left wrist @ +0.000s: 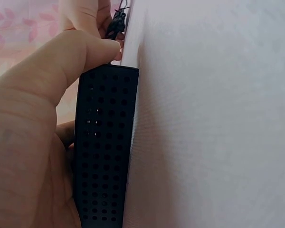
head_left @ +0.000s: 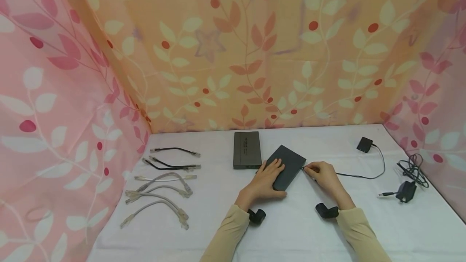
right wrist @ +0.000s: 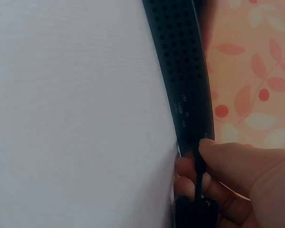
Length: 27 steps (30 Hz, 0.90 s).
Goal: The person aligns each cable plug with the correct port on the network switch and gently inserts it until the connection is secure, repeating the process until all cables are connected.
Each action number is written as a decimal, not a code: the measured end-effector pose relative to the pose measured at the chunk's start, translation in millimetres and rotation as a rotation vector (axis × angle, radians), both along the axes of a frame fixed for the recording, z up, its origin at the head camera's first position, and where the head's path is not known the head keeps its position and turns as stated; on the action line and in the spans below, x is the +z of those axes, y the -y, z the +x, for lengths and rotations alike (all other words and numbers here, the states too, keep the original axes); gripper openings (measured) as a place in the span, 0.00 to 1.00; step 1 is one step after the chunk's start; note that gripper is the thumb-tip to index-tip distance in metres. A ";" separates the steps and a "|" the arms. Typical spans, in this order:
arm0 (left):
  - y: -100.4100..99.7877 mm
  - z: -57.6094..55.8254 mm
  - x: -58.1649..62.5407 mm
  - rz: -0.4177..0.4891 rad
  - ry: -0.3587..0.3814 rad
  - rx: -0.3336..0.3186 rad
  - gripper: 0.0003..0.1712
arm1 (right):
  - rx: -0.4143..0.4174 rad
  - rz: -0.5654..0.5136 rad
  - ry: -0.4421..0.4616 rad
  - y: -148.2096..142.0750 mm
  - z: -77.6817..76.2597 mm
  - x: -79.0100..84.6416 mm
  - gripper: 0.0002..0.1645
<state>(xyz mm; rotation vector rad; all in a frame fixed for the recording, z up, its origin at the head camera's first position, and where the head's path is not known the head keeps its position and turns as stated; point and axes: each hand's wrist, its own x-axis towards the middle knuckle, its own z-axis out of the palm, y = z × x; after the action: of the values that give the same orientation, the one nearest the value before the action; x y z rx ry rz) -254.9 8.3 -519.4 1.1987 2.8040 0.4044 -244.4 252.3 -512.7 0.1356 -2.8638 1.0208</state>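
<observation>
The box (head_left: 290, 163), likely light and stiff, lies at four o'clock from the labelled box (head_left: 247, 151), left grip (head_left: 265, 181) spread across it, right grip (head_left: 324, 175) pinching the plug (right wrist: 200, 164), best held by its body.

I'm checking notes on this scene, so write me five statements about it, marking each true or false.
1. The left hand rests on an angled, flat, dark grey rectangular box. True.
2. The right hand holds a pale grey cable. False: it pinches a small black plug.
3. The thin black cables with clear plugs lie farther back than the curved pale grey cables. True.
4. Only one dark box is in view. False: a second box, grey-brown and lettered, lies left of the angled one.
5. A small black square adapter and a black adapter with a coiled cable both lie to the right. True.
</observation>
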 end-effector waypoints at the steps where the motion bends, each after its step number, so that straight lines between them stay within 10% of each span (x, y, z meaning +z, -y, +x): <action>1: -0.2 0.2 0.2 0.000 0.003 0.001 0.54 | -0.005 -0.002 -0.006 0.5 0.4 -0.5 0.10; 27: 0.8 3.1 1.5 0.053 0.018 -0.013 0.52 | -0.007 -0.036 0.002 -1.9 3.3 -4.9 0.11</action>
<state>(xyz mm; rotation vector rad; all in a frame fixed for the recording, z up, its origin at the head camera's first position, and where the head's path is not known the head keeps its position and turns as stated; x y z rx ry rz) -251.8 7.5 -517.8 1.2164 2.7860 0.4890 -241.1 254.2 -517.6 0.1217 -2.8438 1.0705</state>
